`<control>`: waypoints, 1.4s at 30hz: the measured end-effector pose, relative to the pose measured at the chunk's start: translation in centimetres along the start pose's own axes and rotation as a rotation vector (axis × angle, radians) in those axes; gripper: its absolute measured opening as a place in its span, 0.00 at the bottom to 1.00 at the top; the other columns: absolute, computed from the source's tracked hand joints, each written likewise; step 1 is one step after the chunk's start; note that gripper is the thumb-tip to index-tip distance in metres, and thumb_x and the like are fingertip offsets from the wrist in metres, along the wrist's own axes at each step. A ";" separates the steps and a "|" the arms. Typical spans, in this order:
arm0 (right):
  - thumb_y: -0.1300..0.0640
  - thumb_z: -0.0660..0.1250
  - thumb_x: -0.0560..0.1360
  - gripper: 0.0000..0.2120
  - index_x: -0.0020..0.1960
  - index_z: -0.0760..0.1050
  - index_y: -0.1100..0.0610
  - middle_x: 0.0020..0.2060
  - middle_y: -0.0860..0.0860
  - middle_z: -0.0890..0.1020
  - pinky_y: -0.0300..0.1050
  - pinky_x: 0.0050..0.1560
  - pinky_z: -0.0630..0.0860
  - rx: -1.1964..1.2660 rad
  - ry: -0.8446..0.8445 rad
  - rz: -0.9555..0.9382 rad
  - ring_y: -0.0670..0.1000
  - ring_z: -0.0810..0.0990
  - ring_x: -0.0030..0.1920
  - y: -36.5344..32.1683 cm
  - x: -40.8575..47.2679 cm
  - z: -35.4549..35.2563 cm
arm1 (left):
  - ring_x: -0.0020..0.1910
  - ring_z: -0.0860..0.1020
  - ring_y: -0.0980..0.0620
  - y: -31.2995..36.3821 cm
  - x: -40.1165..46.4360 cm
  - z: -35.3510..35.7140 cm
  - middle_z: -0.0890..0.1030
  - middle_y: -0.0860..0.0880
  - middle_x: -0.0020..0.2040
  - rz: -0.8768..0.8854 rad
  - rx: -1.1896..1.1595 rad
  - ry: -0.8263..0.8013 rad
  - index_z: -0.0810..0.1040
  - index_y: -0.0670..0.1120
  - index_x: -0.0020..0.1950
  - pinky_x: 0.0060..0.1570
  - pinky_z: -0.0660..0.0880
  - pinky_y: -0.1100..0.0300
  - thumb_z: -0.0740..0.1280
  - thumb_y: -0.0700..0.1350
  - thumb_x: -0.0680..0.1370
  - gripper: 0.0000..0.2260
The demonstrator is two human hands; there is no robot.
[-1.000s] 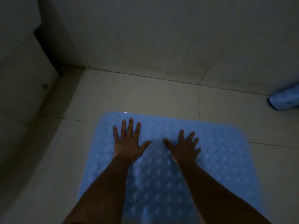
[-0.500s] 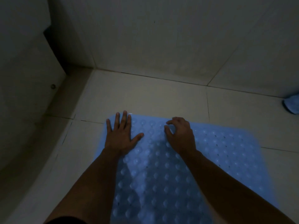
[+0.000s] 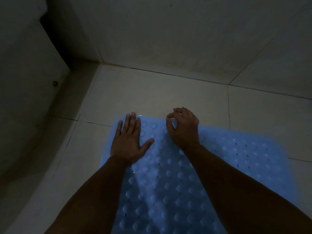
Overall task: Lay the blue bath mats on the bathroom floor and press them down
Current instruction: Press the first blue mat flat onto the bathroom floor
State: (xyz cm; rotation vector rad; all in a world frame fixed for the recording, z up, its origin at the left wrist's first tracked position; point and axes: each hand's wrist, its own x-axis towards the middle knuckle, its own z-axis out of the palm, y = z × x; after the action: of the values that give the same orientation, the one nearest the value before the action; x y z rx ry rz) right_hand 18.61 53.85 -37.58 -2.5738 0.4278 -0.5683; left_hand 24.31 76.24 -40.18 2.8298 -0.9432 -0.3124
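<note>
Basically the blue bath mat [image 3: 168,191] lies flat on the tiled floor [image 3: 152,92], far edge near the wall [image 3: 168,31], w/ bare tile between. Step in hand looks like pressing down the far end. Left hand [image 3: 128,141] is spread flat, palm down on the far-left corner, holding nothing. Right hand [image 3: 183,127] sits at the far edge w/ fingers curled, thumb and forefinger nearly meeting; can't tell if it pinches the edge. Next move prob. calls for flattening that hand and pushing firmly. Mat looks soft, rubbery, rounded corners, rows of domed bumps and small holes. Tiles smooth, pale, thin grout lines. Very dim light.
</note>
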 end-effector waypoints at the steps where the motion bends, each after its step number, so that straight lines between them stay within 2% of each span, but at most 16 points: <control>1: 0.49 0.66 0.75 0.09 0.49 0.83 0.51 0.53 0.51 0.82 0.58 0.62 0.74 0.001 -0.007 0.005 0.55 0.80 0.60 -0.1 0.2 -0.1 | 0.82 0.32 0.47 -0.1 0.2 -0.3 0.34 0.44 0.83 0.007 -0.030 -0.041 0.38 0.45 0.84 0.82 0.39 0.43 0.42 0.74 0.80 0.44; 4: 0.45 0.63 0.75 0.18 0.58 0.83 0.53 0.57 0.52 0.82 0.58 0.63 0.74 -0.039 -0.101 0.052 0.55 0.79 0.62 -1.4 0.5 -0.8 | 0.81 0.30 0.47 -0.3 1.1 -2.6 0.31 0.45 0.83 -0.008 -0.138 -0.273 0.36 0.46 0.84 0.81 0.36 0.44 0.36 0.78 0.74 0.49; 6: 0.43 0.60 0.76 0.24 0.66 0.79 0.53 0.63 0.52 0.79 0.58 0.67 0.71 -0.058 -0.205 0.091 0.55 0.75 0.68 -2.9 0.4 -1.6 | 0.83 0.37 0.44 -0.5 2.0 -4.8 0.37 0.43 0.84 -0.018 -0.132 -0.363 0.42 0.44 0.85 0.82 0.41 0.45 0.42 0.75 0.78 0.46; 8: 0.43 0.58 0.79 0.26 0.73 0.72 0.54 0.70 0.53 0.75 0.58 0.73 0.66 -0.093 -0.339 0.130 0.55 0.68 0.74 -4.3 0.1 -2.1 | 0.83 0.53 0.41 -0.9 2.5 -6.3 0.51 0.42 0.85 -0.018 -0.093 -0.320 0.54 0.44 0.84 0.79 0.57 0.44 0.51 0.65 0.84 0.35; 10: 0.44 0.57 0.82 0.27 0.78 0.65 0.54 0.77 0.54 0.67 0.59 0.78 0.59 -0.134 -0.474 0.175 0.56 0.60 0.80 -5.4 -0.6 -1.9 | 0.72 0.72 0.37 -1.0 2.3 -7.0 0.70 0.39 0.76 -0.014 -0.050 -0.154 0.66 0.46 0.78 0.69 0.72 0.44 0.53 0.60 0.84 0.27; 11: 0.45 0.56 0.83 0.28 0.80 0.62 0.55 0.79 0.54 0.63 0.59 0.79 0.56 -0.151 -0.541 0.191 0.55 0.55 0.81 -5.9 -1.1 -1.6 | 0.69 0.74 0.37 -1.1 2.1 -6.9 0.75 0.40 0.71 -0.014 -0.044 -0.085 0.70 0.46 0.75 0.66 0.74 0.45 0.54 0.59 0.83 0.26; 14: 0.45 0.52 0.84 0.30 0.82 0.52 0.56 0.82 0.55 0.53 0.61 0.80 0.49 -0.216 -0.661 0.164 0.56 0.47 0.83 -6.8 -2.7 0.0 | 0.76 0.68 0.37 -1.3 1.0 -5.7 0.74 0.42 0.74 0.006 -0.012 -0.013 0.73 0.44 0.75 0.72 0.69 0.43 0.55 0.55 0.83 0.25; 17: 0.44 0.48 0.85 0.32 0.83 0.48 0.58 0.83 0.58 0.47 0.65 0.80 0.45 -0.307 -0.658 0.103 0.57 0.43 0.83 -6.7 -4.9 2.0 | 0.77 0.67 0.35 -1.6 -0.1 -4.3 0.74 0.40 0.75 0.046 0.090 0.028 0.75 0.43 0.74 0.70 0.71 0.39 0.49 0.57 0.82 0.29; 21: 0.41 0.46 0.83 0.34 0.82 0.53 0.61 0.82 0.59 0.50 0.66 0.79 0.46 -0.364 -0.477 0.064 0.58 0.46 0.83 -6.0 -6.9 3.6 | 0.80 0.61 0.36 -1.5 -1.0 -3.2 0.69 0.40 0.78 0.026 0.112 0.089 0.72 0.45 0.76 0.73 0.67 0.37 0.49 0.57 0.83 0.28; 24: 0.36 0.44 0.83 0.37 0.83 0.50 0.60 0.83 0.58 0.47 0.65 0.80 0.44 -0.348 -0.434 0.047 0.56 0.42 0.83 -5.6 -7.2 4.1 | 0.81 0.59 0.36 -1.5 -1.0 -2.5 0.67 0.40 0.80 0.009 0.086 0.117 0.70 0.45 0.77 0.73 0.66 0.37 0.50 0.57 0.84 0.27; 30: 0.35 0.45 0.83 0.38 0.83 0.47 0.59 0.83 0.57 0.45 0.64 0.80 0.42 -0.310 -0.444 0.069 0.55 0.38 0.83 -5.5 -7.2 4.0 | 0.82 0.56 0.37 -0.5 -1.8 -1.4 0.65 0.40 0.80 0.020 0.035 0.156 0.69 0.46 0.78 0.74 0.64 0.38 0.51 0.56 0.85 0.25; 36: 0.35 0.40 0.82 0.38 0.83 0.42 0.57 0.82 0.56 0.39 0.64 0.79 0.37 -0.320 -0.542 0.094 0.55 0.34 0.82 -5.8 -6.4 4.0 | 0.82 0.57 0.37 -0.3 -1.5 -1.6 0.67 0.40 0.80 -0.025 0.041 0.155 0.70 0.45 0.78 0.74 0.64 0.38 0.50 0.56 0.85 0.26; 39: 0.39 0.44 0.83 0.35 0.83 0.43 0.57 0.83 0.55 0.40 0.64 0.80 0.37 -0.251 -0.668 0.134 0.55 0.37 0.82 -6.2 -5.1 2.9 | 0.82 0.57 0.36 -0.1 -1.5 -2.2 0.67 0.40 0.80 -0.089 0.031 0.137 0.71 0.44 0.77 0.73 0.64 0.37 0.51 0.55 0.84 0.26; 42: 0.46 0.52 0.84 0.29 0.82 0.57 0.56 0.82 0.57 0.53 0.62 0.80 0.51 -0.099 -0.795 0.177 0.57 0.53 0.82 -6.2 -1.8 0.9 | 0.81 0.60 0.35 0.8 -2.0 -2.8 0.69 0.40 0.78 -0.108 0.025 0.148 0.73 0.44 0.75 0.70 0.68 0.35 0.52 0.54 0.84 0.25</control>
State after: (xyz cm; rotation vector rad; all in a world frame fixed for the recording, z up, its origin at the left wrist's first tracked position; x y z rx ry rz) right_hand 18.69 60.10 -35.69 -2.5563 0.3904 0.5454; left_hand 22.98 76.95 -36.96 2.8844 -0.7720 -0.1009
